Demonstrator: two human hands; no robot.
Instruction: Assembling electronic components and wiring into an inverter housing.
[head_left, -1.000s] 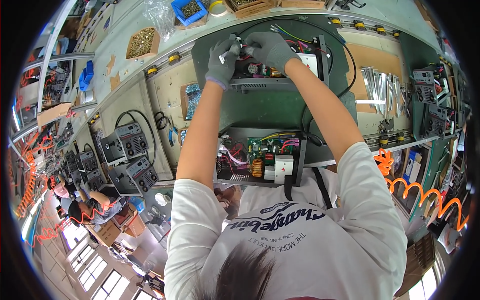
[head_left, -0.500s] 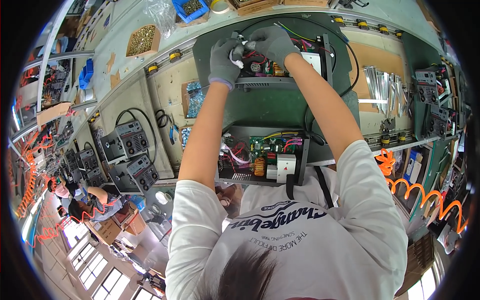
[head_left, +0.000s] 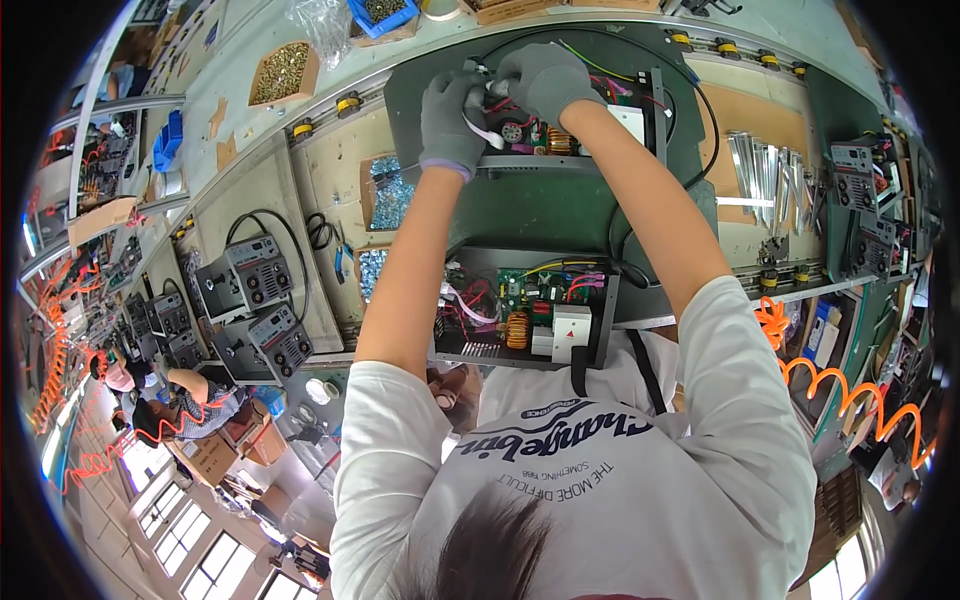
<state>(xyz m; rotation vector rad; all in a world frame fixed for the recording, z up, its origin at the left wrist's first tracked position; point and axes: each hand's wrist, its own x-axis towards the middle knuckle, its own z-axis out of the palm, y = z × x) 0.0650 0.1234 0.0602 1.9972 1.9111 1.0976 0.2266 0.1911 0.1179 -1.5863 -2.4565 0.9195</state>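
My left hand (head_left: 453,122) and my right hand (head_left: 550,84), both in grey gloves, meet at the far left corner of an open metal chassis (head_left: 535,162). The fingers of both are closed there, and what they pinch is hidden by the gloves. A white cable (head_left: 484,132) hangs out beside my left fingers, over the chassis. Inside sit red wires and a copper-wound coil (head_left: 557,141). Close to my body lies a second open chassis (head_left: 607,325) with a green circuit board (head_left: 518,290), another coil (head_left: 517,330) and a white box (head_left: 572,328).
Boxes of small blue-silver parts (head_left: 391,195) and pliers (head_left: 342,258) lie left of my arm. Farther left stand finished-looking grey units (head_left: 258,272). Metal strips (head_left: 765,175) lie at right, near an orange coiled hose (head_left: 850,390). A co-worker (head_left: 190,405) is at far left.
My right hand has shifted slightly left and up. The white cable, bunched by my left fingers before, now hangs lower and to the right. The co-worker's head has moved.
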